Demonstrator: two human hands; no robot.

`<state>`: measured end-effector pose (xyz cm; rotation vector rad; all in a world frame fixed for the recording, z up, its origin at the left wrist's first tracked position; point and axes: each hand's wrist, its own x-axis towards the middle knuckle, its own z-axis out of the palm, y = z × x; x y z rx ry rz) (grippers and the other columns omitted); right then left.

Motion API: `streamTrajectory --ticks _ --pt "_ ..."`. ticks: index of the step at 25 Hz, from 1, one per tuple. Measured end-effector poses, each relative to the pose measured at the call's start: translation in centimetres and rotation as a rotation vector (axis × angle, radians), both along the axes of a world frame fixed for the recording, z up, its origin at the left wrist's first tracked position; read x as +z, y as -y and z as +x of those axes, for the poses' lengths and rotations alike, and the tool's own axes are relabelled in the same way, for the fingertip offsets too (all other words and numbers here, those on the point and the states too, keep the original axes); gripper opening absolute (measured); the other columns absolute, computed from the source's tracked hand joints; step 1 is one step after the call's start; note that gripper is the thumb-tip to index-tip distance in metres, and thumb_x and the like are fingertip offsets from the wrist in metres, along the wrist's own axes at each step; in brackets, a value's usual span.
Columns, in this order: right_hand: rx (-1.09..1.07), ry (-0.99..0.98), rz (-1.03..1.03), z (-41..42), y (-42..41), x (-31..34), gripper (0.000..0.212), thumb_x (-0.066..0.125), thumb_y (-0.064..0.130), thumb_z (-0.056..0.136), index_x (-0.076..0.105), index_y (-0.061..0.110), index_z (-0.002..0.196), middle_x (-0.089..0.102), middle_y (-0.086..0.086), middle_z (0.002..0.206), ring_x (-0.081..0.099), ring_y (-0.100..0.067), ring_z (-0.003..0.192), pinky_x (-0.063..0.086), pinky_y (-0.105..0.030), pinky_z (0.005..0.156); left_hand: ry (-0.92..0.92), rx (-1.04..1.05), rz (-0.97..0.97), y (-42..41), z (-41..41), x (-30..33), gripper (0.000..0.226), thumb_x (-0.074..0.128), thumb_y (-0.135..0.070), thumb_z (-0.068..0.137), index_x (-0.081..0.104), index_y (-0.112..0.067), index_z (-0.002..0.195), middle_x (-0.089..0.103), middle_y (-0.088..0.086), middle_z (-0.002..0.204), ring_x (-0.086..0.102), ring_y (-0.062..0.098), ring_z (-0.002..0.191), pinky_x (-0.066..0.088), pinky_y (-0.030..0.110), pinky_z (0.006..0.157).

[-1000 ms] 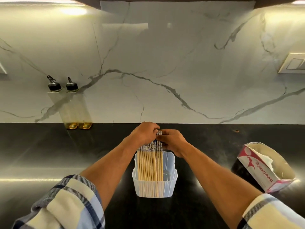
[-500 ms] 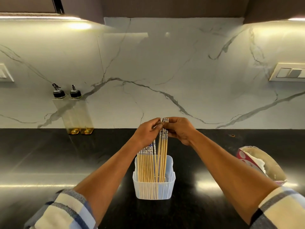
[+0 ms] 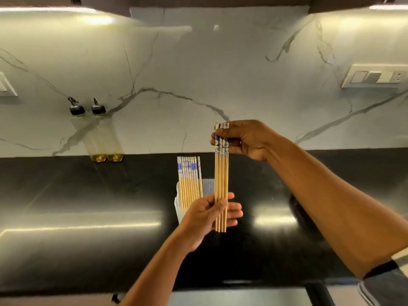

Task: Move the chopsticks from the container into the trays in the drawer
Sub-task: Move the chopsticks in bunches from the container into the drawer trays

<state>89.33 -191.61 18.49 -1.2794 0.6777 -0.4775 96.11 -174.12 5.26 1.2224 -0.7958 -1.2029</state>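
Observation:
A small bundle of bamboo chopsticks [image 3: 221, 177] with blue-and-white patterned tops hangs upright in the air, clear of the container. My right hand [image 3: 245, 139] pinches the patterned tops. My left hand [image 3: 209, 214] cups the lower ends, thumb across them. Behind my left hand stands the clear plastic container [image 3: 206, 187] on the black counter, with several more chopsticks [image 3: 189, 181] standing in its left side. No drawer or tray is in view.
Two tall glass oil bottles [image 3: 103, 138] with black pourers stand against the marble backsplash at the back left. A switch plate [image 3: 375, 76] is on the wall at right. The black counter's front edge [image 3: 220, 286] runs below my arms.
My right hand has lifted a few chopsticks up and out of the container. My left hand dropped from the tops to hold their lower ends. The view has tilted upward.

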Motion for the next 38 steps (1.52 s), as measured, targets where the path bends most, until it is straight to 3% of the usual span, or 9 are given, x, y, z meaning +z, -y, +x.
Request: streamTrajectory --ticks 4,9,17,21,25,27,32,35,38 --pt "0.000 -0.116 0.126 -4.7 -4.0 -5.7 0.022 0.067 0.002 0.089 0.067 -0.002 0.111 0.076 -0.018 0.099 0.076 -0.025 0.083 0.063 -0.032 0.065 -0.172 -0.018 0.185 -7.7 -6.5 -6.5 0.028 0.053 -0.019 0.097 0.063 -0.005 0.120 0.076 0.018 0.109 0.073 0.032 0.105 0.060 0.042 0.087" --pt "0.004 -0.291 0.234 -10.1 -9.7 -16.1 0.019 0.065 0.007 0.092 0.070 0.001 0.110 0.077 -0.016 0.100 0.076 -0.026 0.090 0.062 -0.036 0.076 -0.288 -0.071 0.447 -15.6 -12.3 -13.0 0.021 0.051 -0.007 0.102 0.064 -0.004 0.118 0.077 0.015 0.105 0.074 0.030 0.101 0.061 0.040 0.083" --pt "0.004 -0.406 0.451 -14.6 -16.6 -27.7 0.016 0.065 0.003 0.091 0.071 -0.001 0.105 0.077 -0.018 0.097 0.076 -0.028 0.089 0.061 -0.039 0.080 -0.450 -0.045 0.706 -21.8 -17.5 -20.1 0.020 0.058 -0.006 0.099 0.067 0.004 0.114 0.076 0.022 0.104 0.074 0.035 0.101 0.060 0.041 0.080" --pt "0.024 -0.444 0.575 -16.1 -18.8 -31.2 0.023 0.070 0.008 0.089 0.070 -0.002 0.110 0.076 -0.020 0.102 0.075 -0.028 0.087 0.062 -0.037 0.075 -0.507 0.002 0.759 -22.4 -18.3 -21.1 0.020 0.060 -0.006 0.098 0.067 0.007 0.112 0.076 0.024 0.100 0.076 0.034 0.093 0.061 0.042 0.076" --pt "0.052 -0.465 0.663 -17.8 -22.3 -34.3 0.025 0.070 0.010 0.090 0.070 -0.004 0.111 0.074 -0.022 0.106 0.073 -0.034 0.097 0.061 -0.043 0.084 -0.542 0.052 0.819 -22.0 -17.8 -22.0 0.020 0.061 -0.006 0.097 0.069 0.006 0.111 0.076 0.026 0.102 0.076 0.033 0.089 0.062 0.043 0.075" --pt "0.008 -0.472 0.683 -18.4 -23.9 -35.2 0.019 0.068 0.007 0.091 0.071 -0.004 0.106 0.075 -0.022 0.099 0.073 -0.034 0.092 0.060 -0.045 0.085 -0.579 0.034 0.880 -22.1 -17.8 -22.5 0.020 0.063 -0.006 0.096 0.070 0.007 0.110 0.075 0.026 0.103 0.076 0.035 0.091 0.062 0.044 0.076" --pt "-0.162 -0.627 0.677 -19.0 -26.6 -37.1 0.011 0.066 -0.001 0.090 0.071 -0.007 0.097 0.075 -0.022 0.086 0.074 -0.030 0.073 0.061 -0.037 0.065 -0.566 -0.126 1.009 -22.1 -17.4 -23.6 0.022 0.063 -0.009 0.096 0.070 0.001 0.114 0.077 0.019 0.108 0.075 0.031 0.101 0.058 0.044 0.094" --pt "-0.249 -0.713 0.680 -18.4 -27.0 -38.4 0.009 0.063 -0.001 0.091 0.071 -0.006 0.090 0.074 -0.020 0.077 0.073 -0.030 0.070 0.063 -0.045 0.071 -0.521 -0.163 1.047 -21.8 -17.4 -24.2 0.020 0.064 -0.011 0.096 0.072 -0.001 0.112 0.078 0.016 0.107 0.075 0.029 0.101 0.054 0.045 0.100" --pt "-0.305 -0.793 0.663 -17.5 -27.2 -39.3 0.017 0.055 0.000 0.094 0.071 -0.003 0.087 0.073 -0.016 0.073 0.070 -0.028 0.066 0.063 -0.047 0.076 -0.448 -0.165 1.071 -21.1 -18.1 -24.6 0.018 0.063 -0.016 0.098 0.072 -0.006 0.109 0.079 0.011 0.104 0.076 0.024 0.098 0.058 0.038 0.094"
